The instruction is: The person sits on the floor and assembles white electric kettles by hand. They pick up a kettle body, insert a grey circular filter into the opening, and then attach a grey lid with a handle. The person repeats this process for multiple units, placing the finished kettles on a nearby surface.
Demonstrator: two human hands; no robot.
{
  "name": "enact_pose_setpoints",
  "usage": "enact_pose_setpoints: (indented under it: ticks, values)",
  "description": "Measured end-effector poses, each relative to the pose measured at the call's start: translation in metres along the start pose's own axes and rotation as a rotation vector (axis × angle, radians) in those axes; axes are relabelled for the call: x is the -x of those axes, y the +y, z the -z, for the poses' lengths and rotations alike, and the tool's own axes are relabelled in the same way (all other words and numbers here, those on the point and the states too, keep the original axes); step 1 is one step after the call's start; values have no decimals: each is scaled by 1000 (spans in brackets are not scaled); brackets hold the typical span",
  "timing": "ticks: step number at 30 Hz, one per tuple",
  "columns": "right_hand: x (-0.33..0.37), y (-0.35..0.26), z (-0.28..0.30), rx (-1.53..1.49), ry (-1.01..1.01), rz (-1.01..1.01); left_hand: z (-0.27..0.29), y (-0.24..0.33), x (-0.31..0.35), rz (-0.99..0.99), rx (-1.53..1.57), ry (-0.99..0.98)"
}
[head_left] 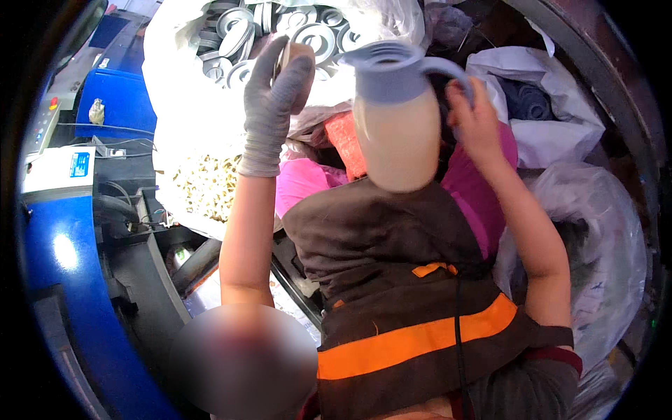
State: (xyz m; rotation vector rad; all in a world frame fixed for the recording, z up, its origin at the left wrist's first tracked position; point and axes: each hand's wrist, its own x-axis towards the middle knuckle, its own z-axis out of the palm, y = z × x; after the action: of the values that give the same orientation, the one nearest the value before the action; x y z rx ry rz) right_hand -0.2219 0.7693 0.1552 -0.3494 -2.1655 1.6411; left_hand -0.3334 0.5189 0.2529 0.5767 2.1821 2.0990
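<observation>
My right hand (479, 122), bare, is closed on the handle of a jug (397, 133) with a cream, translucent body and a grey-blue collar and spout. The jug stands nearly upright over my lap, its spout toward the left. Up and to the left, my left hand (280, 87) wears a grey knit glove. Its fingers are curled beside a pale edge, and what they hold is hard to make out. Just behind it lies a big white sack of round grey lids (315, 42).
A pile of small yellowish pieces (206, 182) sits in white sacking to the left. Blue machine panels (77, 280) run along the left side. On the right are a white sack with dark blue parts (525, 101) and a clear plastic bag (602, 259). Red cloth (343, 140) lies behind the jug.
</observation>
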Motion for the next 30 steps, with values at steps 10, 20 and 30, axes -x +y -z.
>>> enact_pose_setpoints:
  ticks: [10, 20, 30]
  values:
    - [-14, -7, 10, -357, -224, -296, 11, -215, 29, -530, -1621, -586]
    - [-67, -52, -95, 154, -805, -25, 62, -56, 48, 437, -108, -283]
    - [-183, -3, -310, 211, -919, 359, 105, -88, 61, 675, 184, -159]
